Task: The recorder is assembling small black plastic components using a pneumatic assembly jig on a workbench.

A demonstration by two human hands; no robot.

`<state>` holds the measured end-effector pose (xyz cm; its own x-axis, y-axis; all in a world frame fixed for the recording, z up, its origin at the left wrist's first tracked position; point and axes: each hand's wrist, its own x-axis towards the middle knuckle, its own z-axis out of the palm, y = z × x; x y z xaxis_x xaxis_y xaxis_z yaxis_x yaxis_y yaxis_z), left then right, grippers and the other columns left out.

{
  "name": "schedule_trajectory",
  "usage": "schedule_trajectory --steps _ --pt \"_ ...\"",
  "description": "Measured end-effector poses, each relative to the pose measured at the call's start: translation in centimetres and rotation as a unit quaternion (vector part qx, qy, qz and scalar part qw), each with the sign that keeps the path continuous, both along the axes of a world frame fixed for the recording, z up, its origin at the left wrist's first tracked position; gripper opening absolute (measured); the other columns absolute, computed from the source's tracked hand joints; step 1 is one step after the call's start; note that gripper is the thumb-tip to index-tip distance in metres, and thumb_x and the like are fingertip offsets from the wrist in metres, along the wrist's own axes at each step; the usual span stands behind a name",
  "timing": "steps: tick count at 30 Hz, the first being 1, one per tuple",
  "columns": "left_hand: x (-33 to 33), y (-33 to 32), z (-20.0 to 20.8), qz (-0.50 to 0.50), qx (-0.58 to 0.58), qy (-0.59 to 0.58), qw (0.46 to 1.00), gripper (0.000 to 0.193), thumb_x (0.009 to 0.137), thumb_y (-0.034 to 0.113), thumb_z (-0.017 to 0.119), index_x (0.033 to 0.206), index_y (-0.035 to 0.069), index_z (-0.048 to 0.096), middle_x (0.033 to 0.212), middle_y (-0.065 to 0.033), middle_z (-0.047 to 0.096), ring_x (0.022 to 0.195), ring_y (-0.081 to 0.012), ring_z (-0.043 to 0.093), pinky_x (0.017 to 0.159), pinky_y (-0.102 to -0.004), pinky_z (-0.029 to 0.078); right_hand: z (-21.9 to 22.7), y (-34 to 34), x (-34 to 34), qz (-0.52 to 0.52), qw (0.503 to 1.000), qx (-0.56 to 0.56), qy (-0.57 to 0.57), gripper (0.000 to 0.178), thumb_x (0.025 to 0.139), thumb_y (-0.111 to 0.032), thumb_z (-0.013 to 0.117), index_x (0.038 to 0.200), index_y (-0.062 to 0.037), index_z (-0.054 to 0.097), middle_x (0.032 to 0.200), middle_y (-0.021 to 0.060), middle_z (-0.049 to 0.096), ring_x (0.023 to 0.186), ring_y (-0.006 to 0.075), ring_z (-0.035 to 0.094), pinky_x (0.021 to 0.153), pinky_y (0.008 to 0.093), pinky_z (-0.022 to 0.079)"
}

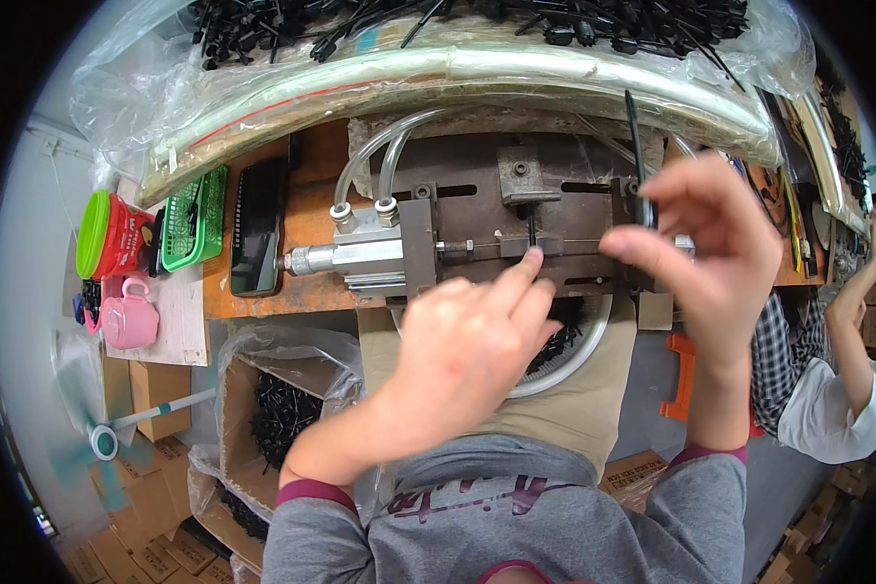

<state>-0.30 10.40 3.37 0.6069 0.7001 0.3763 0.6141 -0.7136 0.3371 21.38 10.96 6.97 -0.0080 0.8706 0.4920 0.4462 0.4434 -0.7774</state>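
My left hand point(469, 346) reaches over the front of a dark metal fixture point(467, 161), its index finger stretched out. That fingertip touches or almost touches a small black part point(532, 232) seated in the middle of the fixture; the thumb is hidden. To the right, my right hand point(715, 248) is raised, thumb and fingers closed around a thin black plastic stem point(635, 136) with a thicker lower end. The stem stands nearly upright. A silver air cylinder point(365, 261) with clear hoses is mounted at the fixture's left.
Black parts point(642, 24) heap behind a plastic-wrapped ridge point(457, 78). A phone point(259, 229), green basket point(204, 219), red tub point(127, 238) and pink cup point(131, 316) are left. Below are a round white-rimmed container point(594, 346) and a lined carton point(243, 428). Another person point(837, 409) sits right.
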Motion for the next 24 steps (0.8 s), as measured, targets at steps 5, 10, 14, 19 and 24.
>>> schedule_trajectory --steps 5,10,14,19,24 --pt "-1.4 8.5 4.4 0.050 0.181 -0.160 0.969 0.010 0.086 0.011 0.081 0.095 0.007 0.079 0.082 -0.0008 0.077 0.061 -0.0065 0.063 0.054 -0.0214 0.044 -5.0 -2.8 -1.0 -0.001 0.971 0.156 -0.182 0.034 0.067 -0.004 0.090 0.094 0.0003 0.070 0.112 0.0172 0.070 0.088 0.0276 0.070 0.070 0.0355 0.059" --pt "0.7 16.2 6.9 0.187 0.180 -0.093 0.961 0.020 0.082 0.012 0.078 0.097 0.003 0.068 0.089 -0.0159 0.075 0.084 -0.0341 0.073 0.076 -0.0439 0.058 -7.0 -4.3 -3.1 -0.009 0.961 0.115 -0.252 0.027 0.072 -0.007 0.084 0.091 -0.0015 0.065 0.128 0.0190 0.070 0.083 0.0252 0.073 0.067 0.0333 0.057" --pt "0.5 18.4 7.4 0.186 0.188 -0.032 0.964 0.019 0.078 0.009 0.076 0.097 0.004 0.071 0.089 -0.0144 0.075 0.087 -0.0339 0.073 0.076 -0.0433 0.058 -8.0 -4.3 -3.9 -0.021 0.950 0.104 -0.295 0.025 0.071 -0.008 0.082 0.089 -0.0030 0.065 0.126 0.0164 0.072 0.061 0.0163 0.065 0.058 0.0279 0.052" --pt "-1.9 16.6 8.1 0.105 0.276 -0.064 0.953 0.013 0.080 0.009 0.075 0.091 0.002 0.075 0.085 -0.0152 0.073 0.082 -0.0360 0.071 0.076 -0.0455 0.057 -7.5 -3.7 -4.5 -0.015 0.941 0.107 -0.321 0.023 0.073 -0.011 0.081 0.088 -0.0033 0.065 0.128 0.0167 0.071 0.056 0.0140 0.060 0.054 0.0269 0.049" --pt "-3.2 9.7 7.0 0.007 0.243 -0.115 0.963 0.030 0.075 0.007 0.086 0.103 0.007 0.078 0.118 -0.0098 0.076 0.094 -0.0187 0.073 0.077 -0.0324 0.058 -4.4 -3.1 -3.8 0.044 0.946 0.029 -0.319 0.032 0.070 -0.013 0.089 0.094 -0.0031 0.070 0.115 0.0140 0.075 0.062 0.0188 0.066 0.058 0.0268 0.053"
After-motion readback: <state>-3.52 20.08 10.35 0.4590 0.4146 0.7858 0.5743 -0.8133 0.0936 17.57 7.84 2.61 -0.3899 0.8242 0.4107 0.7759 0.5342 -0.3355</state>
